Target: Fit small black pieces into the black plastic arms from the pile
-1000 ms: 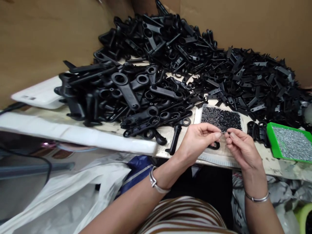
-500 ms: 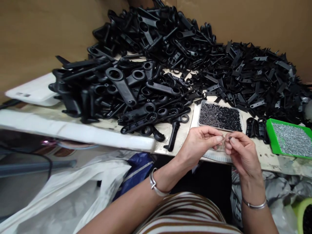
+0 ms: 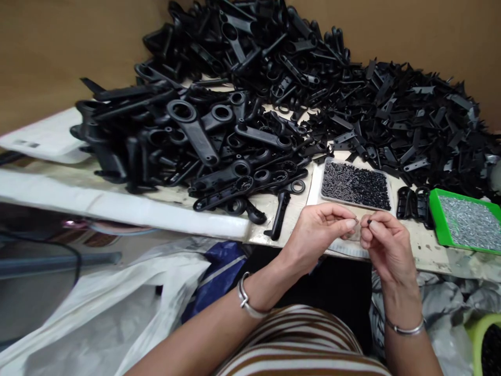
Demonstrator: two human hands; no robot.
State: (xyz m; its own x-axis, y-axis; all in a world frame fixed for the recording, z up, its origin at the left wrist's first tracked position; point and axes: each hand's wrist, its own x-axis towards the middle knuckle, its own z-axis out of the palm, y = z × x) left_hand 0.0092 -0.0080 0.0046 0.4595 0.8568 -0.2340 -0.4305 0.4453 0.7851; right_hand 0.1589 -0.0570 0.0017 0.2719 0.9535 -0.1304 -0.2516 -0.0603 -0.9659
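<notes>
Over the front edge of the table, my left hand [image 3: 319, 230] is closed in a pinch. Its tiny item is too small to name; only a speck shows at the fingertips. Just to the right, my right hand [image 3: 389, 245] pinches a small black piece [image 3: 369, 222] between thumb and forefinger. The fingertips of the two hands are close together but apart. Right behind them lies a shallow clear box [image 3: 387, 196] full of small dark parts, some greyish and some black.
Black plastic arms with ring ends [image 3: 195, 133] are heaped at left and centre. Flat black pieces [image 3: 415, 120] are piled at right. A green tray [image 3: 437, 224] holds silvery small parts, beside several black pieces [image 3: 413, 203]. White foam [image 3: 195, 222] lines the front left edge.
Both hands keep their pinches in nearly the same place. The view has shifted slightly.
</notes>
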